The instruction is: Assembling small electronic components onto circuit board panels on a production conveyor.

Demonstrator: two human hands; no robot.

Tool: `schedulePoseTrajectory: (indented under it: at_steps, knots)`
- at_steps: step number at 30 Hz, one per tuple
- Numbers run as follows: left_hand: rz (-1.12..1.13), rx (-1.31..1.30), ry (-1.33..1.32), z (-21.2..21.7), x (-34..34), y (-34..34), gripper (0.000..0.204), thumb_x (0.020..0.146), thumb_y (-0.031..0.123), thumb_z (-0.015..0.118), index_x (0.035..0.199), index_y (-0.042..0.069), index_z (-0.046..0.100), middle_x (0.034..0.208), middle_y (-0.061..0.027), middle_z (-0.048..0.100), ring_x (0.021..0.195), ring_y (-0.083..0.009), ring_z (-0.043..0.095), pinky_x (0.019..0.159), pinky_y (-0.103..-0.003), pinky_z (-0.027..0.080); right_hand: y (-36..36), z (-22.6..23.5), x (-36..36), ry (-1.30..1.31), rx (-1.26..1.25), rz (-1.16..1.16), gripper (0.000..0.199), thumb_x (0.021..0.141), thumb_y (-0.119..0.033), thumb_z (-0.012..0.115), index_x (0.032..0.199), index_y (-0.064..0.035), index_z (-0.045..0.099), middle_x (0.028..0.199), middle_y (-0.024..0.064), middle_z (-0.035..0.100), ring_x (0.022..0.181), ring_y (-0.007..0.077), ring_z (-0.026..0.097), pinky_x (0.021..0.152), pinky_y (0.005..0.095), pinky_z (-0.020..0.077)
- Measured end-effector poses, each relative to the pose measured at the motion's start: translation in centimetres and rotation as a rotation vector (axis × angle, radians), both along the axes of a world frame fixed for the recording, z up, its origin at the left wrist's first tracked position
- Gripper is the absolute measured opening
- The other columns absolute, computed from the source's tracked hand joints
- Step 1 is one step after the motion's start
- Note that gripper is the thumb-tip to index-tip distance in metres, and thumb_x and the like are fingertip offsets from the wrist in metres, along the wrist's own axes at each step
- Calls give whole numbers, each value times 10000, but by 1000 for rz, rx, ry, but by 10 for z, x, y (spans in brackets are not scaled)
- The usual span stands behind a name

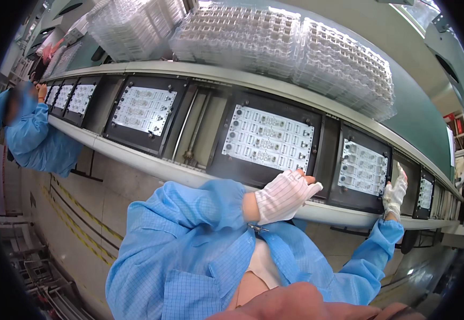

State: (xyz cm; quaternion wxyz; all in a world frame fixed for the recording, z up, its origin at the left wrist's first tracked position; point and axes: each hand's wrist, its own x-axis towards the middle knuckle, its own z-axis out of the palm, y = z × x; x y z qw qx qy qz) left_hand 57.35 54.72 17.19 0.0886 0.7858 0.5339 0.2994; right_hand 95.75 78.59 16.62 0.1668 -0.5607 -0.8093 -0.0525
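My left hand (pixel 288 196), in a striped white glove with some bare fingertips, is over the near rail beside a black carrier frame (pixel 266 166). Its fingers are loosely bent and slightly apart, with nothing visible in them. That frame bears a panel of white circuit boards (pixel 269 140). Farther right, my right hand (pixel 395 193) is open, its gloved fingers stretched out along the right edge of another black carrier frame (pixel 361 198). A similar white circuit board panel (pixel 362 168) lies in this frame. Whether the palm touches the frame is hard to make out.
More carriers with panels sit along the conveyor (pixel 136 146), including one at left (pixel 144 111) and one at far right (pixel 425 193). Stacked clear plastic trays (pixel 344 64) stand behind the line. A co-worker in blue (pixel 42 136) is at the far left.
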Motion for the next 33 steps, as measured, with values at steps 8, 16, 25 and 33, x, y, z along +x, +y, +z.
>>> schedulePoseTrajectory:
  at_steps: [8,16,25,33]
  knots:
    - [365,405,53,62,-173,98,287,789,38,625,1065,101,675,904,-136,694,877,-302,656,814,-419,538,15,21,60,0,30,-177,701,782,32,656,1444,-119,483,1378,165,533,1311,348,473,1136,411,340]
    - [772,193,327,44,-330,168,323,887,165,643,1210,149,661,930,-196,700,932,-368,674,823,-458,545,13,78,-55,176,81,71,629,824,47,627,1432,-42,495,1352,206,565,1269,324,538,1113,399,389]
    - [641,-73,50,70,-362,147,374,863,71,617,1226,142,670,923,-125,736,900,-286,703,867,-385,541,60,112,-265,305,44,411,520,880,-14,593,1390,-88,531,993,126,693,897,239,683,867,369,529]
    - [429,-34,-301,83,-274,69,435,866,-9,558,1280,97,637,856,-53,643,822,-126,601,777,-270,502,136,81,-348,91,47,397,483,855,-46,591,1334,-103,577,958,134,704,967,289,671,894,403,521]
